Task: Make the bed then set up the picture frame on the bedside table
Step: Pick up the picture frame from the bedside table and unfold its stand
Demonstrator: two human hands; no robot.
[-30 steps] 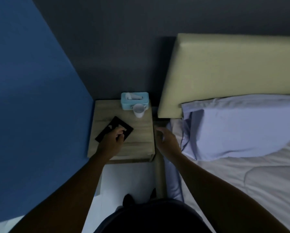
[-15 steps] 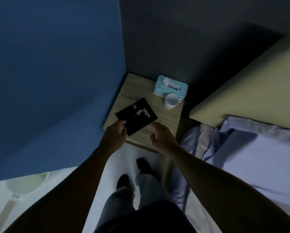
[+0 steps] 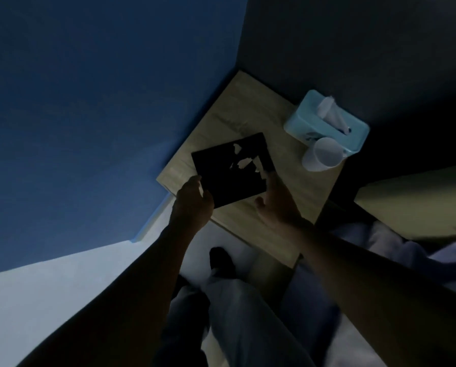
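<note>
Head view: your left hand (image 3: 192, 202) pinches the picture frame (image 3: 229, 176), your right hand (image 3: 277, 205) seemingly braces it, fingers spread; next, stand it upright on the bedside table (image 3: 248, 107).

The picture frame (image 3: 230, 169) lies between the left hand (image 3: 193, 202) and the right hand (image 3: 277, 205), over the bedside table (image 3: 229, 102); beyond and right of the right hand stands a cup (image 3: 322, 154); a tissue box (image 3: 324, 120) sits just behind it; the headboard (image 3: 420, 202) lies farther right.
</note>
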